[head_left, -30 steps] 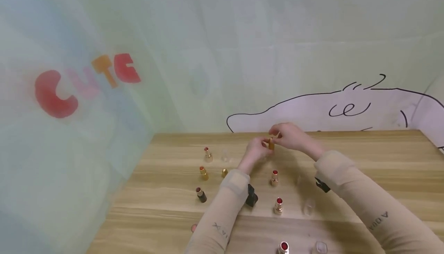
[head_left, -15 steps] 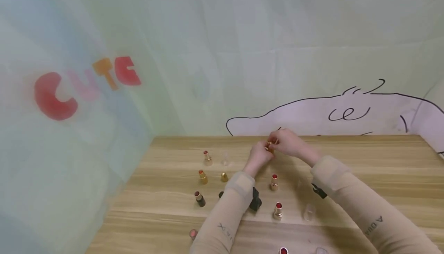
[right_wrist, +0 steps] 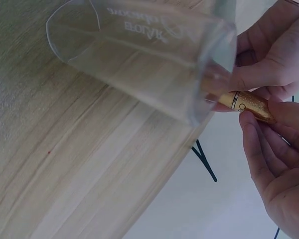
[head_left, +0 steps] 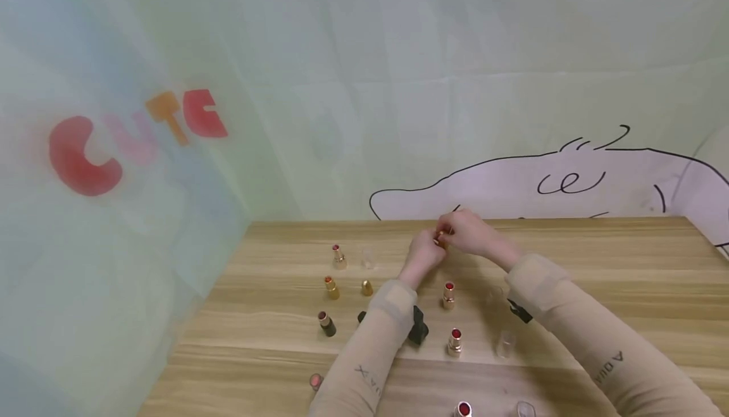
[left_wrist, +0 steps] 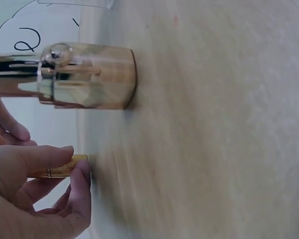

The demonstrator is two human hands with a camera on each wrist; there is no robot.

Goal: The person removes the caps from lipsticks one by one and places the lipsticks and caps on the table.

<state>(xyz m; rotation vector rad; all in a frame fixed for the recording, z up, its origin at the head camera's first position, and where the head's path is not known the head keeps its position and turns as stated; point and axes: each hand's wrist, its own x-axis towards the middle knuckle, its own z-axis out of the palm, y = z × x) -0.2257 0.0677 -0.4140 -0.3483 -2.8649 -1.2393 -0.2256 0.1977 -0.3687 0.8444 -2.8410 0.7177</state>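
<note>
Near the table's back edge, both hands hold a gold glittery lipstick tube (right_wrist: 256, 105). My left hand (head_left: 426, 254) pinches its lower part between thumb and fingers, close over the table in the left wrist view. Above it, my right hand (head_left: 471, 233) grips the rounded gold upper end with thumb and fingertips. The fingers hide much of the tube in the head view. Nearer than the hands stands an uncapped rose-gold lipstick (head_left: 449, 295) with a red tip, large in the left wrist view. A clear cap (right_wrist: 139, 59) fills the front of the right wrist view.
Uncapped lipsticks stand upright at left: rose-gold (head_left: 339, 257), gold (head_left: 331, 288), black (head_left: 327, 324) and pink (head_left: 316, 380). Beside them are a clear cap (head_left: 368, 259) and a gold cap (head_left: 367, 288). Two red lipsticks (head_left: 455, 343) and clear caps (head_left: 505, 344) stand in front, between the forearms.
My right hand has come in closer to the left, its fingers now wrapped nearer around the gold tube's top. Over the last half second the hands barely move.
</note>
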